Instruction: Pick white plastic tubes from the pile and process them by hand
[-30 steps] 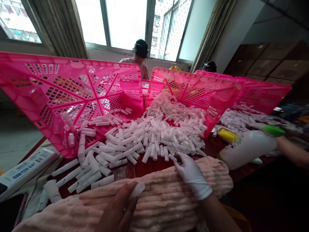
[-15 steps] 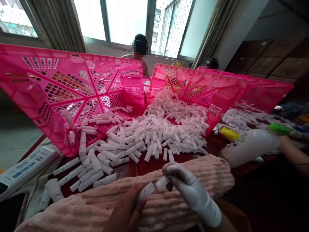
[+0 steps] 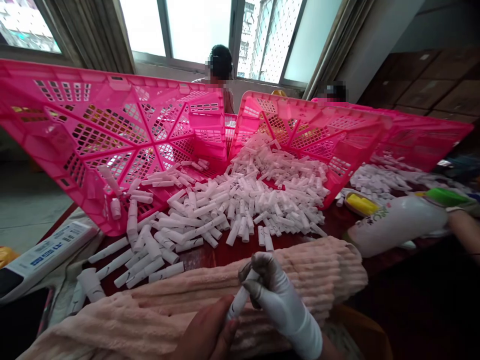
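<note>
The bare left hand [image 3: 212, 327] grips the lower end of a short white plastic tube [image 3: 238, 302], the white-gloved right hand [image 3: 279, 297] its upper end (one piece or two, I cannot tell), above a pale-pink ribbed plush cloth [image 3: 326, 272]. Beyond spreads a heap of similar tubes [image 3: 240, 200]; tilted bright-pink lattice plastic baskets [image 3: 152, 142] screen most of a co-worker [image 3: 222, 62]. A green-capped whitish plastic bottle [image 3: 405, 225] partly hides a neighbour's forearm [image 3: 465, 227].

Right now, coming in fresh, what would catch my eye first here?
Probably the large pink baskets, tipped on their sides across the table, with a heap of short white tubes in front. Nearest, over a ribbed pinkish cloth, a bare left hand and white-gloved right hand grip a white tube.
</note>
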The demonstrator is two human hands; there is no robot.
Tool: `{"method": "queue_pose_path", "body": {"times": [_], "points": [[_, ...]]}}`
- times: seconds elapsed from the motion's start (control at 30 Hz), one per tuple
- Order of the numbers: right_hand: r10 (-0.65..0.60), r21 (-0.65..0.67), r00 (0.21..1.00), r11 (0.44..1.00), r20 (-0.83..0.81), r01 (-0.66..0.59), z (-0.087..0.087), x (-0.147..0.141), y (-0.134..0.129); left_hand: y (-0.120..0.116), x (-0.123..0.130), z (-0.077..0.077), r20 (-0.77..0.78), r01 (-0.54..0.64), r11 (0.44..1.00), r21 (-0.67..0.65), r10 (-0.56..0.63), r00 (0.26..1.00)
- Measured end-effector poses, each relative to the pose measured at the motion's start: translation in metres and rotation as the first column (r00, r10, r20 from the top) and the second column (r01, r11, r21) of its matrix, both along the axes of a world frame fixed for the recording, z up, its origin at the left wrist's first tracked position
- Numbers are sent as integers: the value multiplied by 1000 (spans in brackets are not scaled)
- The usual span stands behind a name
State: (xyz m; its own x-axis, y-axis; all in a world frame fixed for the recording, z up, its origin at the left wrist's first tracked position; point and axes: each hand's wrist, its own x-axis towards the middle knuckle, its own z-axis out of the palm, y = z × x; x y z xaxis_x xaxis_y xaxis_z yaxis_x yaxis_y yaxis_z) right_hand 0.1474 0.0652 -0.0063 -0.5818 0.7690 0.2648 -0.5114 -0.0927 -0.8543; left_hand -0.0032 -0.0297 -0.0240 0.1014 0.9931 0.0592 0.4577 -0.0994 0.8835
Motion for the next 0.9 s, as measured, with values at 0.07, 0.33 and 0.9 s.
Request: {"method": "queue_pose_path", "body": {"times": [0.07,0.33,0.9], "points": [[-23,-54,999,998,-49,21,-5,-7,-9,0,3,3,94,-6,999,-35,9,996],[-63,-85,993,995,-96,55,-17,-18,-29,-4,23,-12,694,-21,931,-365,286,661],[-257,-92,963,964,-77,250,-40,-23,-32,-1,26,-13,46,-290,957,26,288,956]]}}
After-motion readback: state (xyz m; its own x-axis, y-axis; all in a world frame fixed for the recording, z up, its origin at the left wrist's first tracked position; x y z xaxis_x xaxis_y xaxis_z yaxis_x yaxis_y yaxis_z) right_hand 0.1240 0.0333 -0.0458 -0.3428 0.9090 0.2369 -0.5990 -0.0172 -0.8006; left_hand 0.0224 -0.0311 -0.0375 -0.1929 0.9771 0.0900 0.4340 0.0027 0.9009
